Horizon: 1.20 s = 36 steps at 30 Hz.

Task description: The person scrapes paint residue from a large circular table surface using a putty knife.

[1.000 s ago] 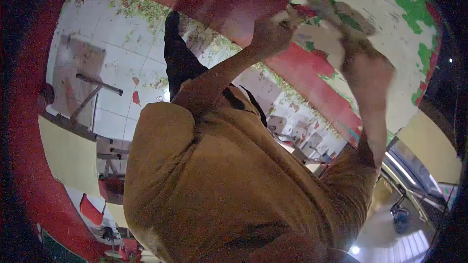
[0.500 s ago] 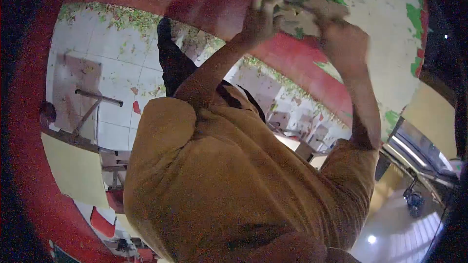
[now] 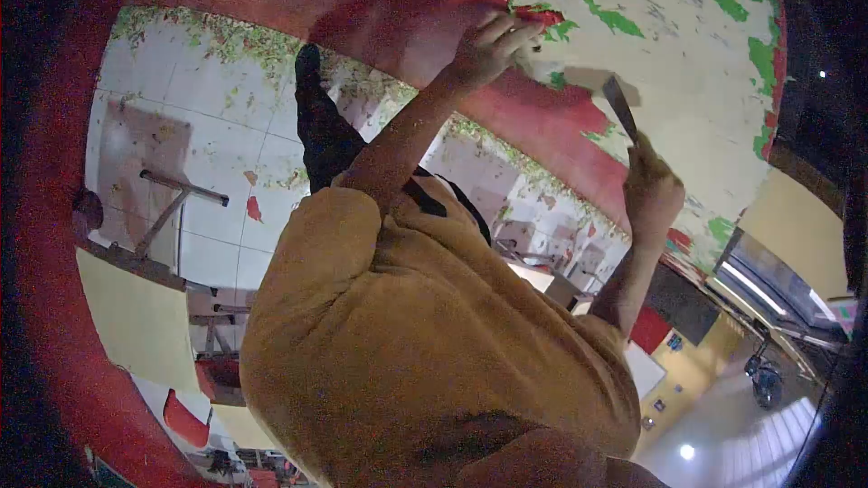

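Note:
My right hand is closed around a paint scraper, its flat metal blade pointing up in front of the wall. That wall carries patches of red and green paint over a pale, scratched surface. To the left, my left hand has its fingers bent together at the ragged edge of the red paint. A small red paint flake shows at those fingertips. The scraper's handle is mostly hidden in my right hand.
Paint chips lie scattered along the tiled floor at the wall's foot. A metal stand leg and pale tabletops are on the left. A window is at the right.
My right hand has moved down and right, away from my left hand, and the scraper blade now shows plainly. My left hand has dropped slightly and stays at the red paint edge.

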Each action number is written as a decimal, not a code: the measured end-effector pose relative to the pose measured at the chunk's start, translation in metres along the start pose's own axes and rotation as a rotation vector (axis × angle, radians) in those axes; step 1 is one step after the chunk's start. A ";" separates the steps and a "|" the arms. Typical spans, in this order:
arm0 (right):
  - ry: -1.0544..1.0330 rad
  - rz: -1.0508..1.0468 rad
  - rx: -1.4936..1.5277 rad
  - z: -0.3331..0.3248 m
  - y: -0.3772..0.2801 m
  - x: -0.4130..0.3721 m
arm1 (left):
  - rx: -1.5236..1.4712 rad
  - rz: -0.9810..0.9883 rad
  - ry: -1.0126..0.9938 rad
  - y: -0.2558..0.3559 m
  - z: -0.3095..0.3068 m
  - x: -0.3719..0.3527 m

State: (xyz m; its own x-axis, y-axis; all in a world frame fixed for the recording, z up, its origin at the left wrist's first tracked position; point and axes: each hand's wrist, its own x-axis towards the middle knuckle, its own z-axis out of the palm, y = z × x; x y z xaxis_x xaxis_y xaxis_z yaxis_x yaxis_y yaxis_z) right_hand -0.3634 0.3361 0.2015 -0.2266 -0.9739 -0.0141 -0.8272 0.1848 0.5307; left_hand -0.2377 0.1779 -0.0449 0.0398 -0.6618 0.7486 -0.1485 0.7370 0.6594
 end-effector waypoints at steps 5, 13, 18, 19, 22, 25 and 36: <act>-0.058 0.043 0.227 0.031 0.000 -0.034 | -0.017 -0.220 -0.331 -0.018 -0.005 -0.068; -0.051 0.083 0.614 0.086 -0.028 -0.062 | 0.056 -0.320 -0.566 -0.020 -0.057 -0.104; -0.163 0.346 1.561 0.097 -0.088 -0.059 | -0.265 -0.536 -0.715 -0.012 -0.044 -0.087; -0.219 0.358 1.848 0.097 -0.107 -0.057 | -0.446 -0.645 -0.724 -0.002 -0.051 -0.075; -0.182 0.197 2.008 0.082 -0.164 -0.049 | -1.120 -1.017 -0.547 0.083 -0.089 -0.013; -0.125 0.311 2.180 0.059 -0.197 -0.044 | -0.942 -0.982 -0.567 0.079 -0.101 0.014; 0.543 0.492 1.321 0.051 -0.229 -0.005 | -0.641 -0.693 -1.024 0.048 -0.092 0.071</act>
State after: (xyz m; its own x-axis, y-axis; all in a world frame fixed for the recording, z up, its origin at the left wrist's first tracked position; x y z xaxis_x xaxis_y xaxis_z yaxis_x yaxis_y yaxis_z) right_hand -0.1995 0.3052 0.0368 -0.6429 -0.6560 0.3955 -0.6487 0.1919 -0.7364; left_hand -0.1510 0.1794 0.0463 -0.8560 -0.5135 0.0604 0.0878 -0.0294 0.9957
